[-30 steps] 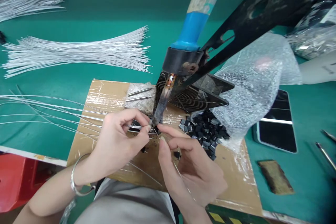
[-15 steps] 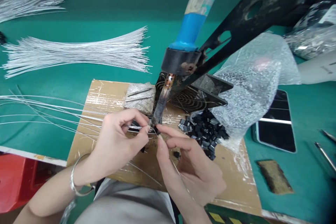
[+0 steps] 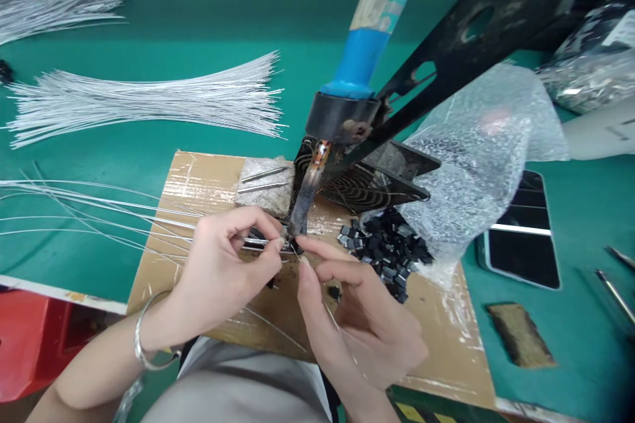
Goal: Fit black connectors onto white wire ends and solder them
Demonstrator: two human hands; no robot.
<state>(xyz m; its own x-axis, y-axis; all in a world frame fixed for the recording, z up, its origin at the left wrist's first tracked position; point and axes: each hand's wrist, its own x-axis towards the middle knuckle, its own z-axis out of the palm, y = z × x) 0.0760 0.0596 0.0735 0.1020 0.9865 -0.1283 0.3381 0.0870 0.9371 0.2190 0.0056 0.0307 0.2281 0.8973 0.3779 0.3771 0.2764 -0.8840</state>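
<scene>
Thin white wires (image 3: 124, 204) stretch over the green tabletop (image 3: 208, 56) and onto the cardboard sheet (image 3: 436, 337) at its near edge, disappearing behind the left hand (image 3: 228, 271). From the upper right, a black metal bracket (image 3: 520, 0) supports a blue-handled soldering iron (image 3: 357, 59), its tip pointing down between both hands. A clear plastic bag (image 3: 476, 139) lies to the right, and a loose wire bundle (image 3: 149, 99) spreads across the upper left. The left thumb and forefinger pinch wire just beside the iron's tip; what their fingertips cover cannot be made out. Close by, the right hand (image 3: 362, 317) extends its forefinger toward the tip. Beyond are a black fan (image 3: 357, 195), a phone (image 3: 520, 251) and a grey pad (image 3: 262, 201) bearing two metal rods. Small black pieces (image 3: 391, 244) are heaped beside the bag. Between the right thumb and fingers is gripped a finer metal wire (image 3: 331, 317).
</scene>
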